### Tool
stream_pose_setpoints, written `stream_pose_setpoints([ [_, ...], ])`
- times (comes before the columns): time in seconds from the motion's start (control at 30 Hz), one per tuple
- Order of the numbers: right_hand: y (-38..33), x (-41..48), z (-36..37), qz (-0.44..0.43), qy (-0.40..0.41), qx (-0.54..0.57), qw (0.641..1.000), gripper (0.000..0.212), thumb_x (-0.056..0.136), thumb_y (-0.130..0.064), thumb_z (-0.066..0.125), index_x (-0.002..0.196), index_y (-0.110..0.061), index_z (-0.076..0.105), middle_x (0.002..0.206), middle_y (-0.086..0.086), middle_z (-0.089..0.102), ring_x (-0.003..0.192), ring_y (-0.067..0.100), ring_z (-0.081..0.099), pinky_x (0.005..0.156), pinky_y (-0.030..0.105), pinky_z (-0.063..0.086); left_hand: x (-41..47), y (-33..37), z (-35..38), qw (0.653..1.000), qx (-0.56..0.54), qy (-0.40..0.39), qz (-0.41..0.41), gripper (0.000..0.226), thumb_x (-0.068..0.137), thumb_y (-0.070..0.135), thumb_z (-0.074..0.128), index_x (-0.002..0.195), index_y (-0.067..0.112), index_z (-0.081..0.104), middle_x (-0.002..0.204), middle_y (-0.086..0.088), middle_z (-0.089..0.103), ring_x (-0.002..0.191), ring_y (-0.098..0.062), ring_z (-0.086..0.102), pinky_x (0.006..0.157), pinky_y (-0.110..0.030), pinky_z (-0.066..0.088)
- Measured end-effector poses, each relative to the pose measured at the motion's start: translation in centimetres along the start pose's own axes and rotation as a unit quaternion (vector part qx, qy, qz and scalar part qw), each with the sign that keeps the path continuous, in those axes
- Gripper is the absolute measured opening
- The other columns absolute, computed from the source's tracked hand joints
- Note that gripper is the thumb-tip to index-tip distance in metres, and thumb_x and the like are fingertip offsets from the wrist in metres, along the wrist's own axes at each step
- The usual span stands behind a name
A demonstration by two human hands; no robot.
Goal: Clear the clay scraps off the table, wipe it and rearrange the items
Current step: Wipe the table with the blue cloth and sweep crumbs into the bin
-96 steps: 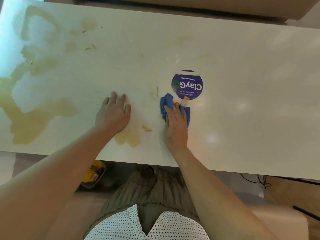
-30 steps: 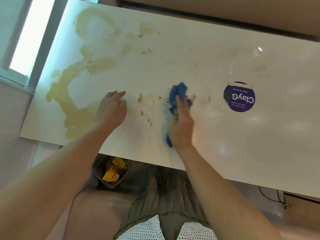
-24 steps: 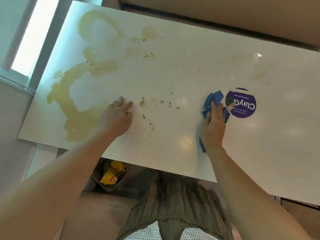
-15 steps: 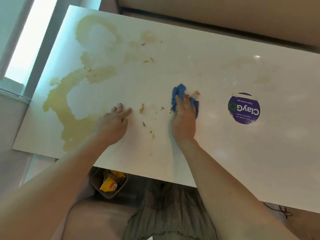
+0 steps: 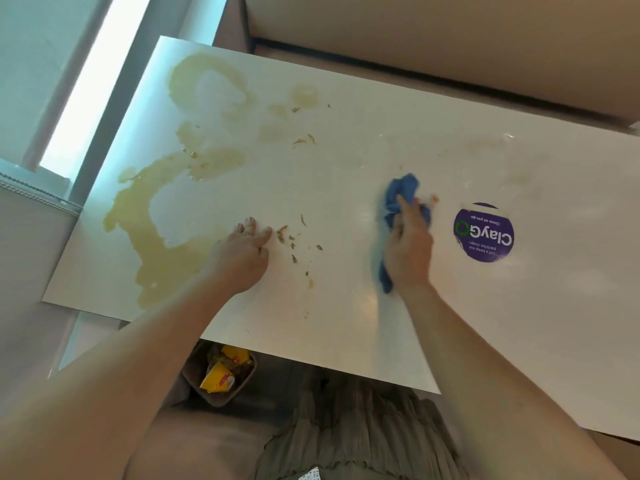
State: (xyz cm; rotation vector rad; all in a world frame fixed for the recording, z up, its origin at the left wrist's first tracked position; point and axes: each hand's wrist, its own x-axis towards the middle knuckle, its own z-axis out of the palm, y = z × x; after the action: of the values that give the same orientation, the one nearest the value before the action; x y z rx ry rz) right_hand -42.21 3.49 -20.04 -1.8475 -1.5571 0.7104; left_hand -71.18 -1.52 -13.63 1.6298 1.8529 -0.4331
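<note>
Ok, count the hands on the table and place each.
2. The left hand rests on the table beside the clay scraps; the right hand grips the blue cloth, left of the purple sticker.

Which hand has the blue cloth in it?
The right hand, beside the round purple sticker, grips the blue cloth. The left hand holds nothing; it just rests on the table next to the clay scraps.
</note>
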Motion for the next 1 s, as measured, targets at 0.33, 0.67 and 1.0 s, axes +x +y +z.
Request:
stream_pose_setpoints([
  [0.33,-6.3,0.8,9.4,-0.151,-0.086,-0.057,0.983,0.052,0.091,-0.01,0.04,0.139,-0.011,0.059,0.124,0.013,0.064,0.117,0.035,0.054,0.105,0.051,0.04,0.1,0.3,-0.3,1.0,-0.007,-0.004,-0.01,0.055,0.11,0.024,0.021,0.164,0.025,0.019,0.172,-0.01,0.001,0.159,-0.029,0.009,0.124,-0.043,0.023],
  [0.67,-7.1,-0.8,4.3,-0.029,-0.149,0.2,0.968,0.038,0.107,-0.012,0.043,0.141,-0.014,0.059,0.131,0.003,0.066,0.114,0.014,0.061,0.094,0.017,0.043,0.0,3.0,-4.0,0.958,-0.193,0.181,-0.107,0.036,0.101,0.02,0.048,0.13,0.018,0.071,0.138,-0.009,0.065,0.122,-0.031,0.062,0.107,-0.041,0.047],
  [1.0,7.6,13.2,-15.9,0.089,0.115,0.116,0.983,0.038,0.11,-0.021,0.04,0.145,-0.018,0.056,0.135,0.004,0.064,0.117,0.014,0.06,0.095,0.009,0.043,8.5,23.4,-4.0,0.995,-0.062,0.074,0.023,0.113,0.081,0.064,0.075,0.163,0.04,0.001,0.171,-0.014,0.001,0.154,-0.044,0.013,0.123,-0.052,0.022],
])
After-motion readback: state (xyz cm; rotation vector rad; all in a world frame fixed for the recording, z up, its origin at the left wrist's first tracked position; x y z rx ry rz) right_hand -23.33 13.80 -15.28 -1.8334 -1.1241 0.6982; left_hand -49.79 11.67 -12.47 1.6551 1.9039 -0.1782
